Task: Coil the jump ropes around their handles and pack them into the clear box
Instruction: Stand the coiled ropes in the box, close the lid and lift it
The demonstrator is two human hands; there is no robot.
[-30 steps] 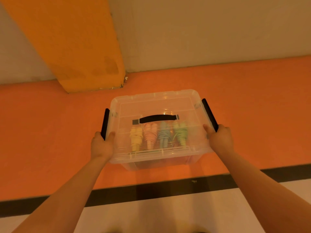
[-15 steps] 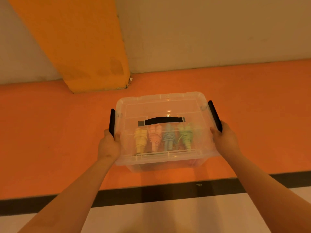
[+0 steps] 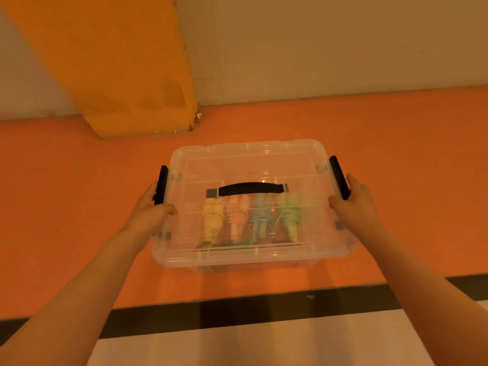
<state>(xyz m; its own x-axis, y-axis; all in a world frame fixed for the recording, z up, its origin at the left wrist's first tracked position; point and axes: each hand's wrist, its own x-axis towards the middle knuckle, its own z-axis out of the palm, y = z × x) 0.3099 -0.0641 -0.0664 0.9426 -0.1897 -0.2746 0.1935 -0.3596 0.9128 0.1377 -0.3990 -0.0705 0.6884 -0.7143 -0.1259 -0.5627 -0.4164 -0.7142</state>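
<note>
The clear box (image 3: pixel 237 159) stands on the orange floor with its lid on and a black carry handle (image 3: pixel 247 189) on top. Through the lid I see several coiled jump ropes side by side: yellow (image 3: pixel 212 220), pink (image 3: pixel 237 215), blue (image 3: pixel 260 219) and green (image 3: pixel 289 217). My left hand (image 3: pixel 151 210) grips the box's left side, thumb on the lid and fingers behind the black left latch (image 3: pixel 161 184). My right hand (image 3: pixel 352 204) holds the right side by the black right latch (image 3: pixel 339 177), thumb on the lid edge.
An orange pillar (image 3: pixel 118 64) meets the floor behind the box on the left, against a pale wall (image 3: pixel 330 43). A black stripe (image 3: pixel 237 310) and a white floor band (image 3: pixel 250 344) run across the near side, under my arms.
Both hands have slid a little farther along the box's sides toward the latches. The box stays on the floor, lid shut; the view has drifted slightly.
</note>
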